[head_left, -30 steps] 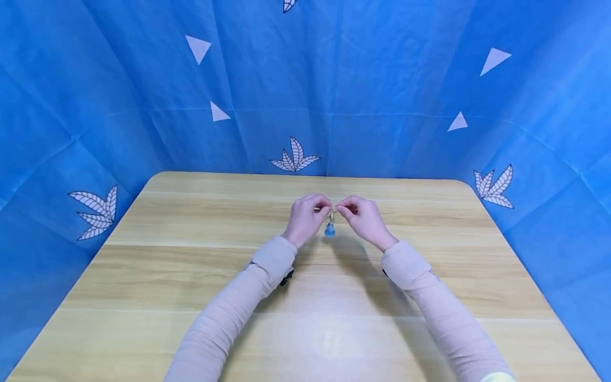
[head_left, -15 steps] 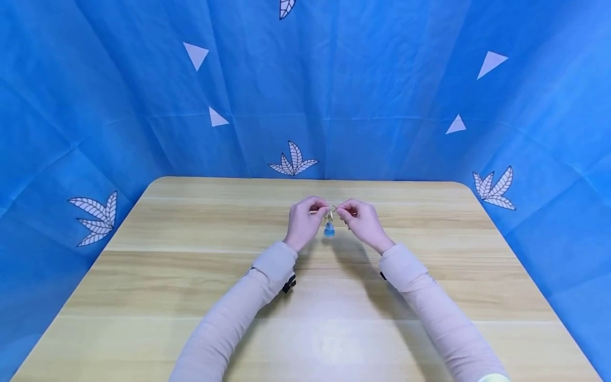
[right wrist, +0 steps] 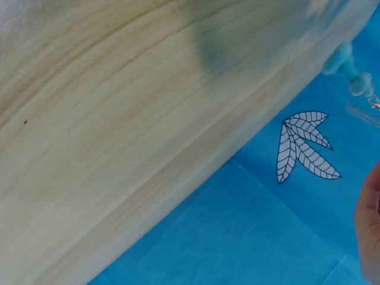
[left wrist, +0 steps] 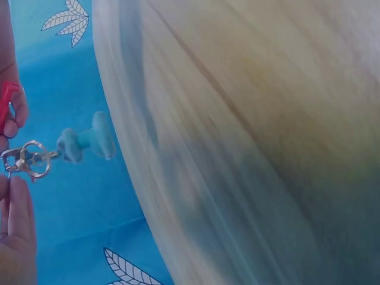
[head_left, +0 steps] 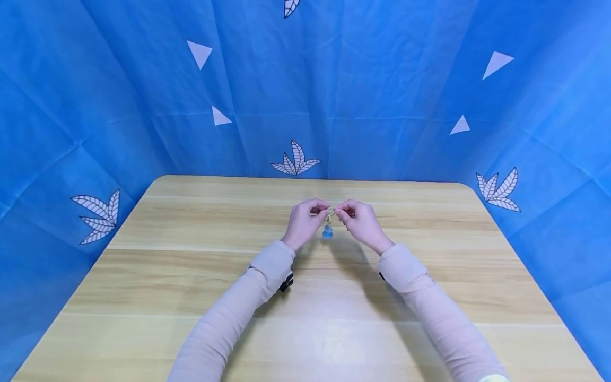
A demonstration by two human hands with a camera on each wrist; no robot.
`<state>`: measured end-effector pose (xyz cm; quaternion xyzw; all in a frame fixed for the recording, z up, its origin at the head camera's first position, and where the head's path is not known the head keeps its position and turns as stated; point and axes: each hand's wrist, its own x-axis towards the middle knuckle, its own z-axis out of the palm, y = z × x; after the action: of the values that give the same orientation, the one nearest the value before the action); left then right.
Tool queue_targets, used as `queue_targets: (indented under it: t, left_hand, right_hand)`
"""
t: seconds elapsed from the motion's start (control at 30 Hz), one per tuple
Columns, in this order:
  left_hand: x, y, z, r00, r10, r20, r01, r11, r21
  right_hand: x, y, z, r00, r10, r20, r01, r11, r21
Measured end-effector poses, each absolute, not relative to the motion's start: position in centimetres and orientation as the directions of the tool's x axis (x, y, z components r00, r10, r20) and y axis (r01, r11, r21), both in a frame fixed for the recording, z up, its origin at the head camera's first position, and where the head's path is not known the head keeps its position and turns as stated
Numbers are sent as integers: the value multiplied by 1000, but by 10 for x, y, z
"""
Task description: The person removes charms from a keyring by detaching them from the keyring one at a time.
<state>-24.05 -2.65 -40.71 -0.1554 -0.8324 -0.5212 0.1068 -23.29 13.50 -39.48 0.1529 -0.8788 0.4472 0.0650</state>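
Note:
A keychain (head_left: 327, 231) with gold-coloured metal parts and a pale blue charm (left wrist: 86, 141) hangs between the two hands, above the far part of the table. The left hand (head_left: 303, 223) pinches its metal part from the left with thumb and forefinger. From the other side, the right hand (head_left: 361, 223) pinches the ring (left wrist: 37, 159). In the left wrist view, a small red piece (left wrist: 7, 98) shows in the right hand's fingers; its kind is unclear. The right wrist view catches the charm (right wrist: 341, 59) at the upper right and an edge of the right hand (right wrist: 369, 231).
Below the hands lies a light wood-grain table (head_left: 143, 276) with rounded far corners. Blue cloth (head_left: 258, 79) with white leaf and triangle prints hangs behind and at both sides. A black strap or device (head_left: 286, 283) shows under the left wrist.
The right fingers have parted slightly from the left ones and returned closer, with the ring showing between them. The keychain still hangs in nearly the same place.

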Motion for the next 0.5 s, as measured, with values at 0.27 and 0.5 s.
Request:
queue_targets:
  t: [0.27,0.5]
  left_hand:
    - [-242,-26,-403,-898,224,377,437,541,718]
    - [-241,-24,-402,-868,263,421,484,635,602]
  right_hand:
    - [-232,137,-395,-936,-231,267,-353,591,-726]
    - [-232,136,-394,-937,-250,243,-347,605,-717]
